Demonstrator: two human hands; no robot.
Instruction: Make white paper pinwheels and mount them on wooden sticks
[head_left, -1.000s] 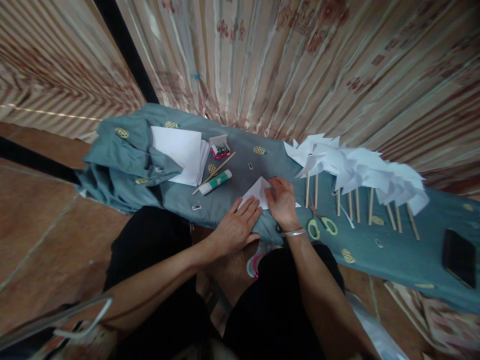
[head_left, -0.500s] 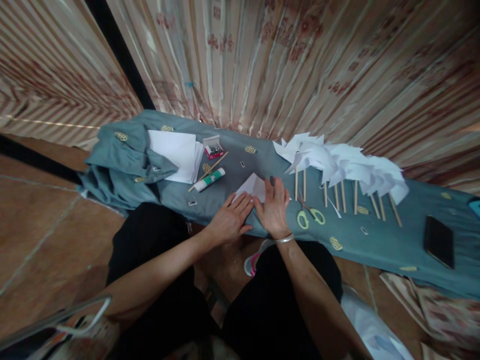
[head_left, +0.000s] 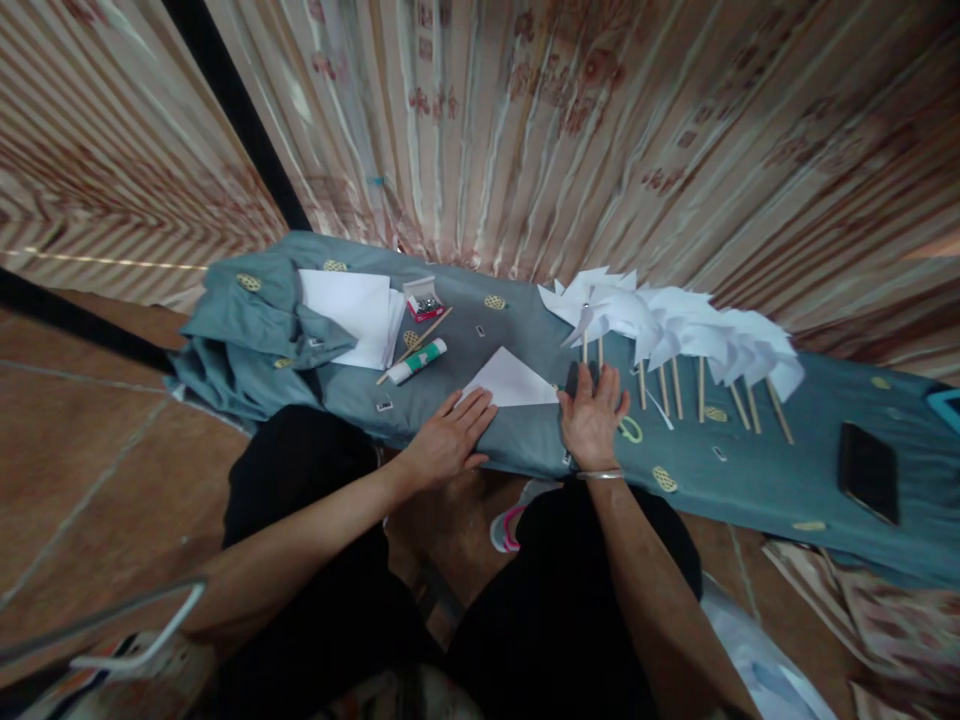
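Note:
A white sheet of paper [head_left: 514, 382], folded into a triangle, lies on the cloth in front of me with its peak pointing away. My left hand [head_left: 448, 435] rests flat on its left corner, fingers stretched out. Beside the right corner is my right hand [head_left: 592, 418], palm down with fingers spread, its thumb at the paper's tip. Scissors [head_left: 631, 430] with light green handles are mostly hidden beneath that hand. To the right lie several white paper pinwheels [head_left: 675, 320] on wooden sticks, in an overlapping row.
On the left are a stack of white paper [head_left: 349, 310], a small red box of metal pins [head_left: 424, 303], a glue stick [head_left: 417, 361] and a thin wooden stick [head_left: 442, 320]. A black phone [head_left: 868, 472] lies at the right on the grey-green cloth [head_left: 510, 440]. Curtains [head_left: 480, 140] hang behind.
My right hand has slid right along the paper's lower edge, off the paper and over the scissors. More of the triangle shows. My left hand stays on the left corner.

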